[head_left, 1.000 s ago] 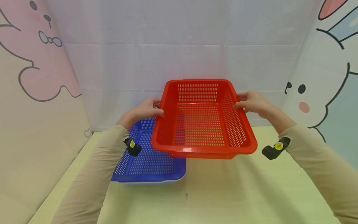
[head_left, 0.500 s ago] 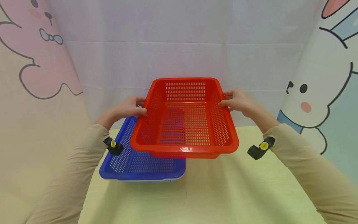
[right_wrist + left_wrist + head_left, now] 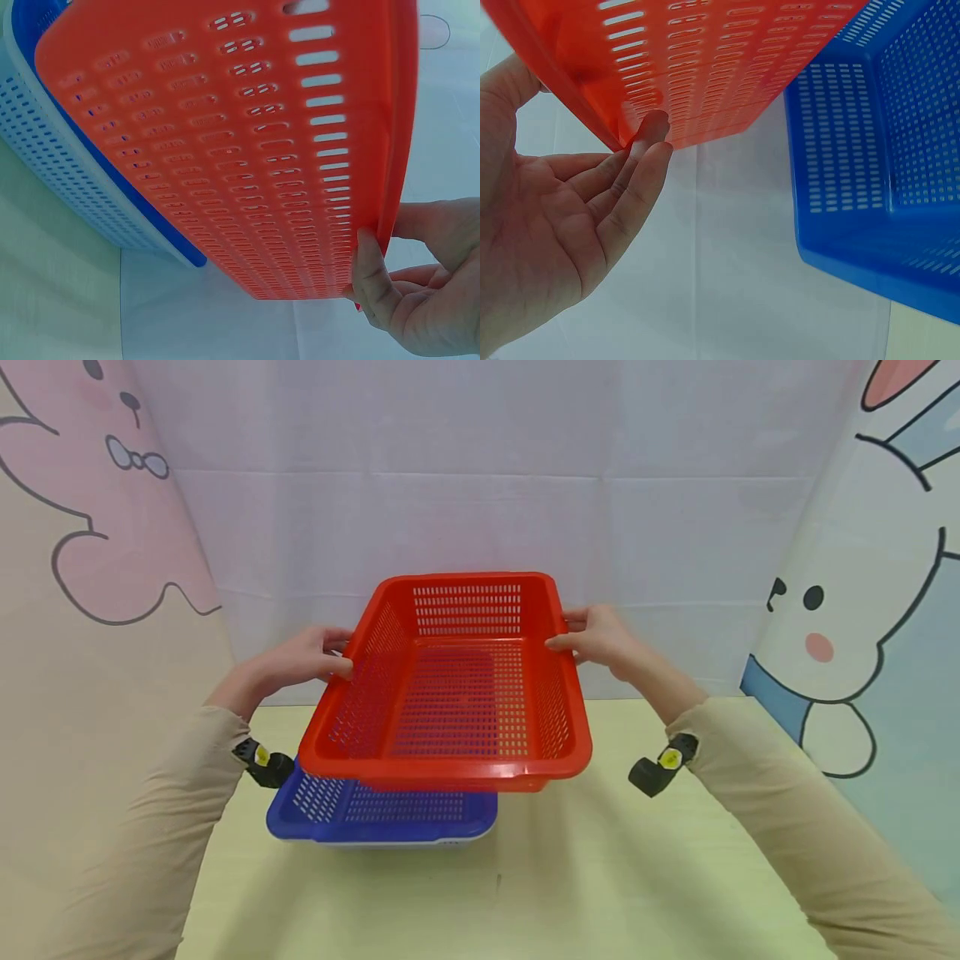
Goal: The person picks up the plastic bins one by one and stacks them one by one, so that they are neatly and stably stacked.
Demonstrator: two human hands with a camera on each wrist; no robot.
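A red slotted plastic basket (image 3: 465, 693) is held in the air between two hands, above and partly in front of a blue basket (image 3: 405, 817). The left hand (image 3: 303, 658) grips its left rim, thumb on top; in the left wrist view the fingers (image 3: 641, 184) reach under that rim. On the opposite side the right hand (image 3: 600, 642) pinches the right rim, with fingers (image 3: 375, 285) bent against the outer wall. The blue basket sits in a pale basket (image 3: 67, 161), whose wall shows in the right wrist view. Much of the blue basket is hidden behind the red one.
The baskets are over a pale yellow-green table (image 3: 570, 877). A white cloth wall (image 3: 480, 485) stands close behind, and side panels with cartoon animals rise at left and right. Each sleeve carries a black wrist camera (image 3: 663, 764).
Both hands have carried the red basket leftward, so it now covers more of the blue basket. Lately it has also dropped slightly. The blue basket has stayed in place on the table.
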